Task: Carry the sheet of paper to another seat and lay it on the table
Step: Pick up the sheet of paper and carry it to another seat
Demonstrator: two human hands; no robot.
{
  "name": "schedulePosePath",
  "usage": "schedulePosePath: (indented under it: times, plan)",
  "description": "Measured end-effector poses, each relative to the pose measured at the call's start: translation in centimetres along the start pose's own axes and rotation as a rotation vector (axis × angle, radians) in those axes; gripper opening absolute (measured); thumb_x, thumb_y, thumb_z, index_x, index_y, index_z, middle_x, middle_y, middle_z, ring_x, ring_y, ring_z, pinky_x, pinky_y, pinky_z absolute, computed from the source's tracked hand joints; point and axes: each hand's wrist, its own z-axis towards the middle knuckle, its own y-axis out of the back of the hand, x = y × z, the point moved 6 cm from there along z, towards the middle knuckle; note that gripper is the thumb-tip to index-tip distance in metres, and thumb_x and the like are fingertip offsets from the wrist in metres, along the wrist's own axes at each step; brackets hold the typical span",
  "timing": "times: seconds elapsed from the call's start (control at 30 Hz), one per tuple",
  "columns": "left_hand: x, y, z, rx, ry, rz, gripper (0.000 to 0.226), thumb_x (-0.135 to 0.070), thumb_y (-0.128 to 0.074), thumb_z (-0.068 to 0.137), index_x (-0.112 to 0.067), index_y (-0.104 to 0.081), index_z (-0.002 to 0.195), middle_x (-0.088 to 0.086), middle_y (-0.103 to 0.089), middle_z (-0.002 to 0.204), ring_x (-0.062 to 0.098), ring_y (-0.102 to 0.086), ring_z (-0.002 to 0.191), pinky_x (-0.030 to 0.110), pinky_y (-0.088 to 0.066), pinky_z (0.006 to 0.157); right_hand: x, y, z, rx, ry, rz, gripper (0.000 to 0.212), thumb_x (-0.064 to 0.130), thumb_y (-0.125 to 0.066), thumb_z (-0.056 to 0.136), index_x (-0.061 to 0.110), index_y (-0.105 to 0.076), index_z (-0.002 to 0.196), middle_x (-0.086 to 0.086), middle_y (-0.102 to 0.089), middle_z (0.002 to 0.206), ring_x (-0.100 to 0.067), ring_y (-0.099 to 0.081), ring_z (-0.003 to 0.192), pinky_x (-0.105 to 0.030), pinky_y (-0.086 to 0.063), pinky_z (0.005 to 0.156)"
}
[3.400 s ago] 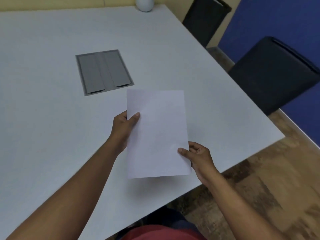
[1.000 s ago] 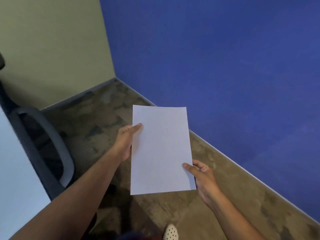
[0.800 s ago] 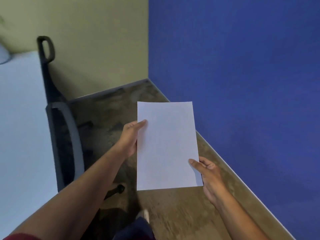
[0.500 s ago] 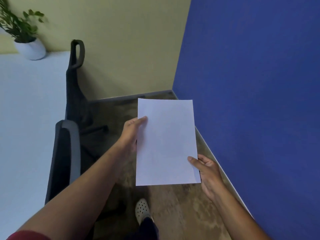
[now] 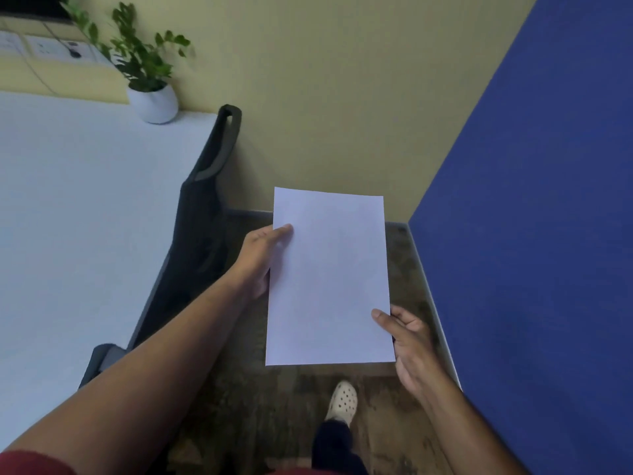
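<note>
Pinching the sheet of paper (image 5: 329, 275) at two opposite points, my fingers (image 5: 282, 231) on the left hand (image 5: 260, 255) close on its left edge near the top, thumb over the face and the rest hidden beneath. On the right hand (image 5: 409, 341) the thumb presses the face at the lower right corner, and the other digits curl under. Both grips are closed on the sheet alone.

I judge the paper very light and limp: it would sag or flutter from one corner, so this diagonal two-edge hold keeps it flat. A hard squeeze would crease it.

The sheet hangs in the air above the floor (image 5: 404, 255), to the right of the black chair (image 5: 202, 214). Left of the chair lies the white surface (image 5: 85, 207), with a potted plant (image 5: 150, 80) at its far corner.
</note>
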Motion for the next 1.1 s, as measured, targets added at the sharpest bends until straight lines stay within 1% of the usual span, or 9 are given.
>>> schedulePosePath:
  times: [0.13,0.4,0.53,0.67,0.77,0.87,0.97,1.03,1.1]
  plan:
    - [-2.1,1.4,5.7,-0.113,-0.032,-0.029,0.032,-0.027,-0.065,0.106,0.002,-0.076,0.116,0.016,-0.082,0.113,0.036,-0.081,0.101,0.044,-0.067,0.077,3.5,-3.4,8.3,0.076,0.018,-0.028,0.023,0.001,-0.076,0.093,-0.003,-0.074,0.116,-0.023,-0.081,0.114,-0.045,-0.075,0.114,-0.058,-0.055,0.109]
    - [-8.6,4.6,15.1,-0.341,-0.122,-0.072,0.036,-0.033,-0.063,0.106,-0.007,-0.073,0.129,0.01,-0.082,0.119,0.033,-0.08,0.107,0.048,-0.063,0.088,11.7,-12.3,23.8,0.356,0.028,-0.123,0.012,0.0,-0.078,0.092,0.004,-0.078,0.103,-0.022,-0.083,0.11,-0.03,-0.081,0.088,-0.042,-0.063,0.094]
    - [-11.4,6.4,17.5,-0.415,-0.17,-0.108,0.033,-0.031,-0.064,0.105,-0.008,-0.073,0.128,0.01,-0.082,0.119,0.032,-0.08,0.108,0.046,-0.063,0.091,14.4,-16.7,28.2,0.444,0.043,-0.142,0.012,0.001,-0.078,0.092,0.006,-0.079,0.103,-0.019,-0.083,0.108,-0.028,-0.082,0.088,-0.042,-0.063,0.094]
    - [-15.0,10.9,21.1,-0.537,-0.238,-0.205,0.028,-0.026,-0.069,0.102,-0.005,-0.072,0.119,0.014,-0.082,0.116,0.036,-0.08,0.106,0.046,-0.066,0.085,16.5,-24.3,33.2,0.558,0.033,-0.173,0.011,0.002,-0.08,0.091,0.012,-0.084,0.091,-0.016,-0.084,0.106,-0.026,-0.083,0.09,-0.035,-0.068,0.083]
    - [-17.3,14.5,23.7,-0.592,-0.254,-0.25,0.032,-0.027,-0.07,0.1,-0.004,-0.072,0.122,0.015,-0.082,0.118,0.039,-0.079,0.108,0.054,-0.065,0.092,17.8,-30.0,36.3,0.593,0.044,-0.206,0.008,0.005,-0.084,0.089,0.011,-0.082,0.094,-0.015,-0.084,0.108,-0.034,-0.081,0.103,-0.046,-0.062,0.101]
    - [-20.2,18.7,26.3,-0.659,-0.299,-0.246,0.028,-0.026,-0.069,0.101,-0.005,-0.074,0.119,0.013,-0.082,0.118,0.037,-0.077,0.114,0.049,-0.061,0.1,18.8,-36.1,38.9,0.623,0.052,-0.223,0.018,0.005,-0.084,0.088,0.001,-0.078,0.105,-0.02,-0.082,0.113,-0.047,-0.074,0.118,-0.054,-0.056,0.111]
    - [-22.7,22.1,28.4,-0.701,-0.313,-0.269,0.035,-0.027,-0.068,0.102,0.0,-0.072,0.125,0.011,-0.082,0.117,0.036,-0.078,0.113,0.045,-0.065,0.094,20.0,-41.4,41.2,0.669,0.066,-0.245,0.011,0.004,-0.085,0.088,0.009,-0.083,0.097,-0.017,-0.084,0.107,-0.039,-0.079,0.105,-0.044,-0.065,0.094]
    - [-24.2,23.8,29.6,-0.717,-0.325,-0.266,0.036,-0.026,-0.068,0.103,0.001,-0.071,0.126,0.013,-0.082,0.119,0.037,-0.077,0.114,0.048,-0.063,0.1,21.1,-44.4,42.4,0.712,0.086,-0.261,0.01,0.005,-0.085,0.088,0.015,-0.084,0.089,-0.014,-0.085,0.103,-0.031,-0.082,0.095,-0.034,-0.067,0.079]
    - [-26.3,27.5,31.0,-0.759,-0.355,-0.272,0.028,-0.024,-0.068,0.103,-0.001,-0.072,0.119,0.018,-0.079,0.125,0.037,-0.077,0.113,0.048,-0.058,0.103,21.6,-49.5,44.1,0.752,0.087,-0.265,0.01,0.004,-0.084,0.089,0.013,-0.082,0.09,-0.013,-0.085,0.101,-0.026,-0.083,0.089,-0.03,-0.066,0.072]
